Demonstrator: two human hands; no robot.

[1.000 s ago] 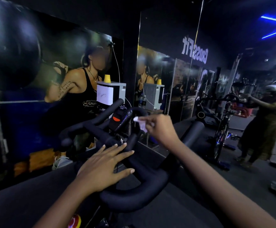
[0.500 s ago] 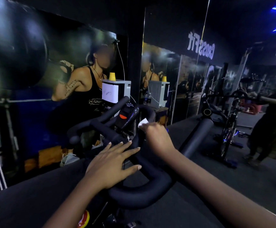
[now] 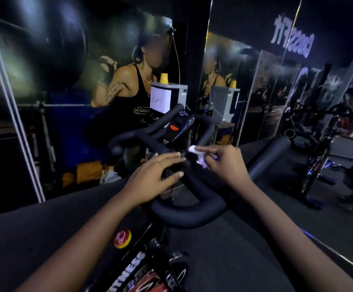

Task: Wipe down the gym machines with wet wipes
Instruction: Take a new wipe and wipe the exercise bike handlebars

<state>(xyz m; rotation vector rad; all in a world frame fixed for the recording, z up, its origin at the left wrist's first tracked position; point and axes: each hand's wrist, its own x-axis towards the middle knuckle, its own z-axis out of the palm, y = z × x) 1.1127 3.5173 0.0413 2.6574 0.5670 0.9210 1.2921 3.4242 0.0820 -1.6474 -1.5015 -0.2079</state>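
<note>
At the handlebar (image 3: 188,209), middle part just under the console (image 3: 178,125): my right hand (image 3: 226,165) pinches the wipe (image 3: 193,149) between thumb and fingertips. The wipe is bunched and pressed on the handlebar. My left hand (image 3: 152,178) lies over the handlebar just beside it, fingers straight and spread, holding nothing; looks like a brace. Both forearms reach forward from the bottom of the view. The right wrist turns inward, knuckles up.

To do this step well, I judge:
- Flatten the wipe out, since bunched it touches little.
- Wrap it round the tube and drag along toward the near curve, not dab.
- Turn to a clean face once it is soiled.
- Shift the left hand off the unwiped part so nothing gets skipped.
- Go light near the console, where wet on the display may be a risk.

Handlebar underside is hidden, so I can't tell if it's clean.
</note>
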